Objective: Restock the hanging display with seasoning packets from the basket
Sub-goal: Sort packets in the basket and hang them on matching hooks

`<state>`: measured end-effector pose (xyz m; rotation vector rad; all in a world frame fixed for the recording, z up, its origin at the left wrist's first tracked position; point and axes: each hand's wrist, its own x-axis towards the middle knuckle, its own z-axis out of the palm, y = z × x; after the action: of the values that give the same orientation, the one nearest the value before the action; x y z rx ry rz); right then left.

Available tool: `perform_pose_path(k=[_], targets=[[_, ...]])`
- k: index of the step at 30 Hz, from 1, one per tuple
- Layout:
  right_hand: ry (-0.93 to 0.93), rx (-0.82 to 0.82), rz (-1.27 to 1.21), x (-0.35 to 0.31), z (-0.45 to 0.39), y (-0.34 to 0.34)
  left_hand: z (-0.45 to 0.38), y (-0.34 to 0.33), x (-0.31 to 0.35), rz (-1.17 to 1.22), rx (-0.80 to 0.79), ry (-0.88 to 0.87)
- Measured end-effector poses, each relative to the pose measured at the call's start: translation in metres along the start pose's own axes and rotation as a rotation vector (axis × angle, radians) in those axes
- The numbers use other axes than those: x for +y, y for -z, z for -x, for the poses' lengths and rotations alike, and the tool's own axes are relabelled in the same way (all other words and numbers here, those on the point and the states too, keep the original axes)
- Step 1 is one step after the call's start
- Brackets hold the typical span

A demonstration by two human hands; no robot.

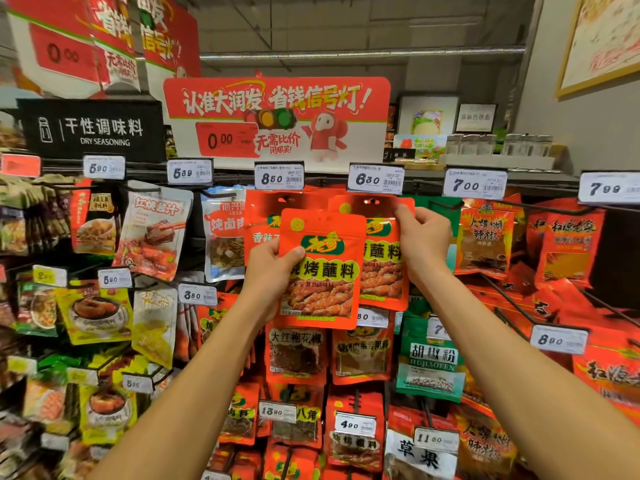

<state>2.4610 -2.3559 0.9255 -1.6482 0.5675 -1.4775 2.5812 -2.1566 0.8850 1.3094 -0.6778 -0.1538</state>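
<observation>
Before the hanging display [485, 271], left hand [270, 268] grasping 1 red packet [322, 271], right hand [422, 244] pinching another packet [381, 258].

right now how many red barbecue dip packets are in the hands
2: one in the left hand, the front packet; one pinched by the right hand at the peg, the rear packet. More may hide behind.

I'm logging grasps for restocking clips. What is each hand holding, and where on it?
The left hand grips a red barbecue dip seasoning packet at its left edge. The right hand pinches the top right corner of a matching packet behind it.
</observation>
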Motion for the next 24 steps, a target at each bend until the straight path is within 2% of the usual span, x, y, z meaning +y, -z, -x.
perform_pose_path(k=[8,13,16,19,21,24], targets=[[-0.045,0.011,0.074,0.009,-0.004,0.003,0.001,-0.004,-0.001,-0.012,0.000,0.015],[-0.134,-0.074,0.188,0.011,-0.011,0.002,0.002,-0.010,0.000,-0.018,0.010,0.041],[-0.159,-0.053,0.233,0.012,-0.010,0.007,0.001,-0.019,0.002,0.014,-0.005,0.028],[-0.004,0.012,0.198,0.009,-0.002,0.014,-0.002,-0.036,0.003,0.035,-0.019,0.024],[0.081,-0.025,0.187,0.004,0.003,0.016,-0.004,-0.051,0.007,0.035,-0.028,0.011],[0.100,-0.094,0.237,0.001,-0.002,0.017,-0.008,-0.073,0.012,0.023,0.003,-0.015]])
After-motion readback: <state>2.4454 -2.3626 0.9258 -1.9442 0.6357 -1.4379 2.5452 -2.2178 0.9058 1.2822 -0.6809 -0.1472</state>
